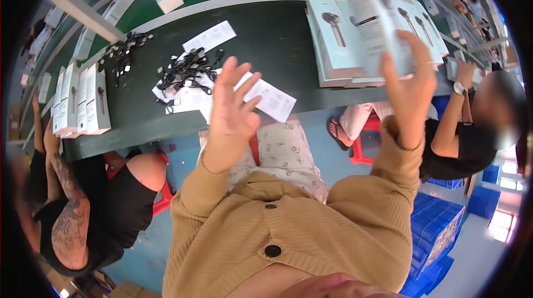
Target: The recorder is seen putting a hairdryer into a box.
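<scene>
Our left fingers [240,78] are spread wide at mid-frame, holding nothing and hovering over white leaflets [271,99] on the dark green table [266,37]. Our right hand [410,89], center right, has its fingers loosely extended against a pale boxed product [371,14] lifted off the stack; whether we truly grip it we cannot tell. Judging progress: 1 box is in hand, leaflets and black cables [186,70] lie loose beyond, so packing looks partway. Farther, in the upper right, more pale boxes [333,42] wait stacked; upright boxes [83,101] stand at left.
</scene>
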Demonstrator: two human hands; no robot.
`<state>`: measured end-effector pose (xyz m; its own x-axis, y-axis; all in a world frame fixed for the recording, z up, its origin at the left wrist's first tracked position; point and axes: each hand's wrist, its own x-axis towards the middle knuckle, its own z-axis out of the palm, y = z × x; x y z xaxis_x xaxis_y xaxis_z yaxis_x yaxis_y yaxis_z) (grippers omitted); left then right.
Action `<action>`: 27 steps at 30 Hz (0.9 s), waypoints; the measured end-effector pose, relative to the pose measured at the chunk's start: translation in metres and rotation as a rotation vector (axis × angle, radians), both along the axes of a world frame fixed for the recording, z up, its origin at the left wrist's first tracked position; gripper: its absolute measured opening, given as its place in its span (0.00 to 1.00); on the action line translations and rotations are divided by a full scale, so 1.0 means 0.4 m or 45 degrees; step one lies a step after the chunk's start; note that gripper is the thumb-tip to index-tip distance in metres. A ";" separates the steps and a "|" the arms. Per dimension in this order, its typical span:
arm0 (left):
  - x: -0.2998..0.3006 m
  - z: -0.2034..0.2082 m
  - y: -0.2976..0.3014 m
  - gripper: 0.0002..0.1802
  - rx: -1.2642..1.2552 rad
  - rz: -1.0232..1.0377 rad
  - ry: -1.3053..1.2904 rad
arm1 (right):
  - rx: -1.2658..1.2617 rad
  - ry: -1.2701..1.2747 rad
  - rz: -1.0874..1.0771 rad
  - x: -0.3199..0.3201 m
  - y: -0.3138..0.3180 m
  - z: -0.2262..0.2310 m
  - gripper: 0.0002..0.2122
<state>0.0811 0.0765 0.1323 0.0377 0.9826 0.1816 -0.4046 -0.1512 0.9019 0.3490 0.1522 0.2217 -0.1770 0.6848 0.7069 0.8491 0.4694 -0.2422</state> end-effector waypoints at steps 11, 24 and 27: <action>-0.629 -0.038 -0.041 0.36 0.320 1.442 1.919 | 0.168 -0.345 -0.045 -0.096 0.022 -0.044 0.17; -0.865 -0.134 0.007 0.54 -0.491 1.273 2.688 | -0.662 -0.538 0.515 -0.332 -0.008 -0.317 0.16; -0.841 -0.125 0.020 0.50 -0.542 1.213 2.520 | -0.691 -0.423 0.585 -0.313 0.011 -0.305 0.15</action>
